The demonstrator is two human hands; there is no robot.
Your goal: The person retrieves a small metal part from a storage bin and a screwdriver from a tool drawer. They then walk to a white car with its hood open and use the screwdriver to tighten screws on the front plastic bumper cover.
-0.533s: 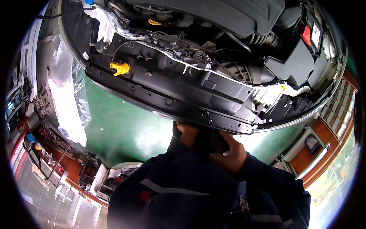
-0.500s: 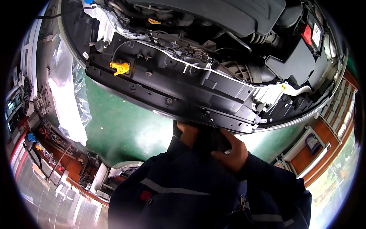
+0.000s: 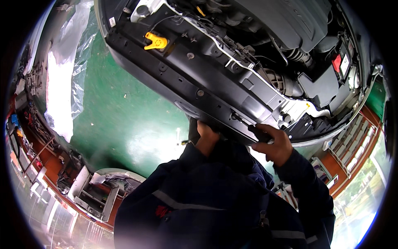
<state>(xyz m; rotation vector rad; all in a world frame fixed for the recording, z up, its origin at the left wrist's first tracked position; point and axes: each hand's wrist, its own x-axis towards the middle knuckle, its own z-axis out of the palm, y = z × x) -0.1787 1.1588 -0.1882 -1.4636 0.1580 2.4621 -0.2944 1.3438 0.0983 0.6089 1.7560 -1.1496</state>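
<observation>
My right hand is closed round the dark handle of a screwdriver. Its thin metal shaft slants up and left to a fastener hole in the black plastic front panel of a car. Whether the tip sits in the fastener is too small to tell. At the front edge of that panel, left of the screwdriver, is my left hand. Its fingers are mostly hidden at the edge and in shadow, so I cannot tell what they hold. More round fasteners dot the panel.
The open engine bay holds a dark engine cover and a battery with a red cap. A yellow filler cap stands on the panel. Clear plastic sheeting hangs at left over green floor. Shelving stands at right.
The view has turned, tilting the car front down to the right. My right hand has moved right and up, and the screwdriver slants more. My left hand stays at the panel edge.
</observation>
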